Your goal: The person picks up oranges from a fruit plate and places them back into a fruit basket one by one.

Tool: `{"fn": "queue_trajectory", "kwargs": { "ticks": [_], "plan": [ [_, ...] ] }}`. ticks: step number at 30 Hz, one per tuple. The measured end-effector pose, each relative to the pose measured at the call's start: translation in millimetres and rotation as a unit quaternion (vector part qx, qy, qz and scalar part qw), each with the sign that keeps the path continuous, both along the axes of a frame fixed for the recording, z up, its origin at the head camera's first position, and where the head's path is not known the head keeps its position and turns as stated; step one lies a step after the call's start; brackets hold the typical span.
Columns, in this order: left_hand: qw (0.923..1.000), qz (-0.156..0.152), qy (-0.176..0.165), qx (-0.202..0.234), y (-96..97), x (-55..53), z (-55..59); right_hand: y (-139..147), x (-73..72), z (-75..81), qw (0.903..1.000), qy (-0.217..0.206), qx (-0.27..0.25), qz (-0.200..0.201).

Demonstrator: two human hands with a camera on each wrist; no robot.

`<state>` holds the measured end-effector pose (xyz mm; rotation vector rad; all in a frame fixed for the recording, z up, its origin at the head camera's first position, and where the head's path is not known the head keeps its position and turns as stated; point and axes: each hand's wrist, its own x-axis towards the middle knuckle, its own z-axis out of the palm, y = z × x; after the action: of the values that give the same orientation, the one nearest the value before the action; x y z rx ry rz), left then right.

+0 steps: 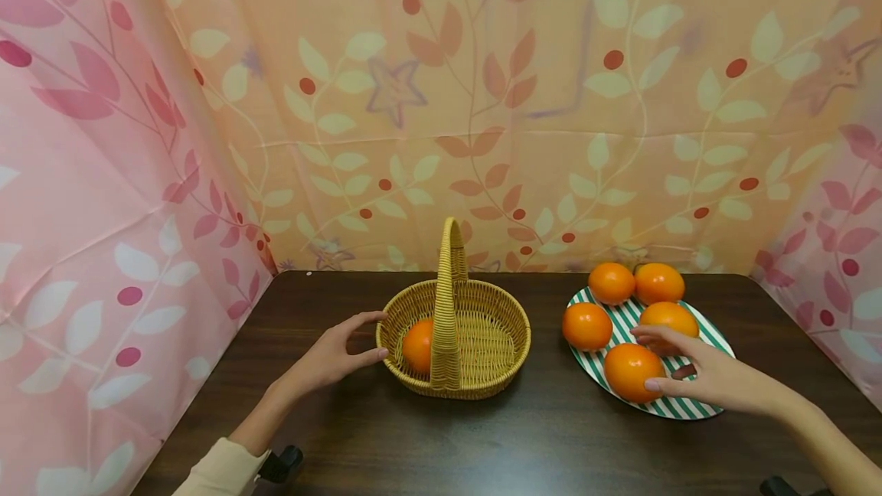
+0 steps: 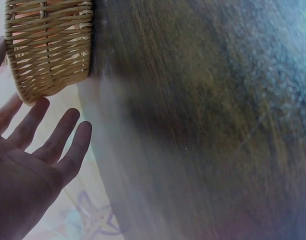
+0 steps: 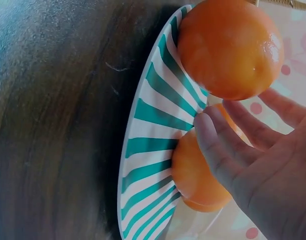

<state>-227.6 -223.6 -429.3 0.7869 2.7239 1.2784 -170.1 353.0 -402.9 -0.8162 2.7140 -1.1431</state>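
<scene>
- Clock directions refer to the head view, 12 o'clock lying at the far side of the dark wooden table [image 1: 510, 435].
- Wicker basket [image 1: 485, 362]: stands upright near the middle, its arched handle [image 1: 445, 305] crossing from 12 to 6 o'clock.
- Basket orange [image 1: 416, 344]: lies inside, at 9 o'clock, beside the handle.
- Left hand [image 1: 332, 357]: at the basket's 9 o'clock side, thumb and fingers spread, fingertips at the rim; firm contact cannot be told.
- Striped plate [image 1: 717, 339]: green and white, at 3 o'clock from the basket and well apart from it; it bears five oranges.
- Near orange [image 1: 628, 370]: at 7 o'clock on the plate.
- Covered orange [image 1: 671, 314]: at 1 o'clock, partly hidden by fingers.
- Remaining three: at 10 [image 1: 586, 326], 11 [image 1: 610, 283] and 12 o'clock [image 1: 659, 282].
- Right hand [image 1: 720, 377]: reaches in from 4 o'clock, fingers parted, thumb overlapping the near orange; whether it touches cannot be told.
- Floral cloth [image 1: 510, 98]: hangs behind the table at 12 o'clock.
</scene>
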Motion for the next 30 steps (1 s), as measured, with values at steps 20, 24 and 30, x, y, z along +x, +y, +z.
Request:
{"fn": "queue_trajectory", "kwargs": {
  "ticks": [20, 24, 30],
  "plan": [
    [1.0, 0.003, -0.001, 0.0, -1.5, -0.4, -1.5, 6, -11.9, -19.4, 0.9943, -0.022, -0.087, 0.058],
    [1.0, 0.0, 0.006, 0.001, -1.1, -0.1, -1.4, 8, -12.6, -19.2, 0.9926, -0.034, -0.104, 0.052],
    [0.9999, 0.001, 0.012, -0.003, -0.5, -1.0, -2.9, 12, -14.0, -13.6, 0.9889, -0.053, -0.124, 0.063]
  ]
}}
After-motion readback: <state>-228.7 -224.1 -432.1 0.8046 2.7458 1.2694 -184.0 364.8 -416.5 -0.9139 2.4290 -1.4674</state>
